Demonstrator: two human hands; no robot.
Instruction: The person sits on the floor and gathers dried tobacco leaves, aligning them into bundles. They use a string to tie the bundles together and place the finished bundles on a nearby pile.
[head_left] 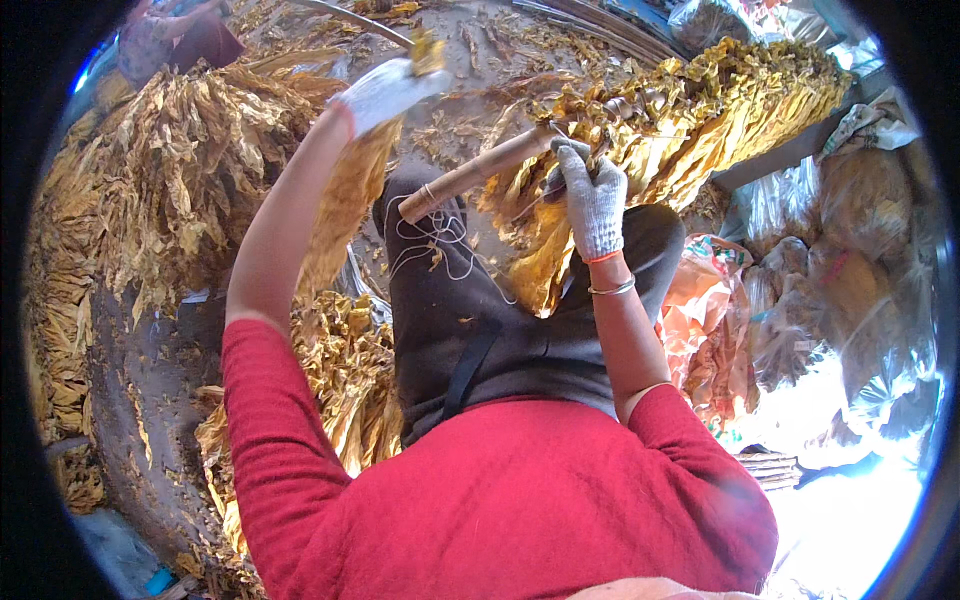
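- Your landmark is the stick (pixel 475 178), a round pale-brown length whose near end lies above your left knee; its far part disappears among leaves.
- Your left hand (pixel 393 92), in a white glove and blurred, is up beyond the stick's near end, to its left. It grasps a bunch of leaves (pixel 358 190), which hangs below the glove, just left of the stick; a yellow tuft shows above your fingers.
- Your right hand (pixel 595 200), in a greyish knit glove, is at the stick's right, fingers bent against it where the leaves begin. You cannot tell whether they clench the stick, a stem or string.
- The row of yellow leaves (pixel 700 120) stretches from the stick's far part toward the upper right.
- White string (pixel 440 240) lies in loose loops over your left leg, just below the stick's near end.
- Well left of the stick is a big leaf pile (pixel 180 150).
- Well right of it are clear plastic bags (pixel 865 205), with an orange-and-white bag (pixel 705 310) nearer.
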